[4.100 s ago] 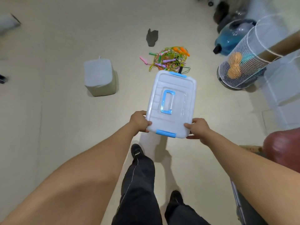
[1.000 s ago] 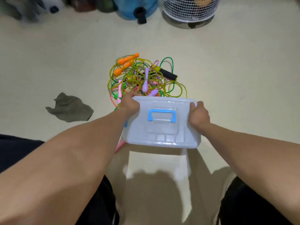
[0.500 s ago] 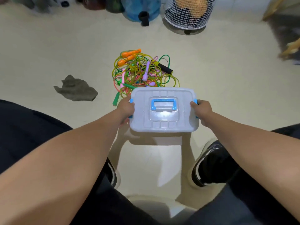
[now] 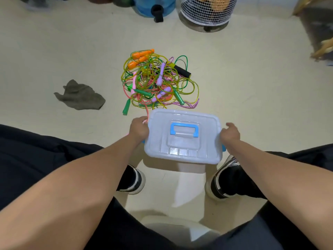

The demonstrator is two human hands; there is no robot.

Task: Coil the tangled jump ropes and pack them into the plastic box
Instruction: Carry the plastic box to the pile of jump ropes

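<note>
The plastic box [image 4: 183,139] is translucent white with a blue handle [image 4: 184,129] lying flat on its shut lid, and blue clips at both short ends. It sits level between the fingers [image 4: 142,129] of the 2 hands. Just beyond those fingertips the jump ropes [image 4: 155,82] lie on the floor in 1 tangled heap of yellow, green and pink cords, with orange, purple, green, pink and black grips

Cloth [image 4: 80,96]: I see it crumpled on floor [image 4: 252,78]
Wire basket [image 4: 206,10]: far edge, beside what may be a blue jug [image 4: 155,5]
</note>
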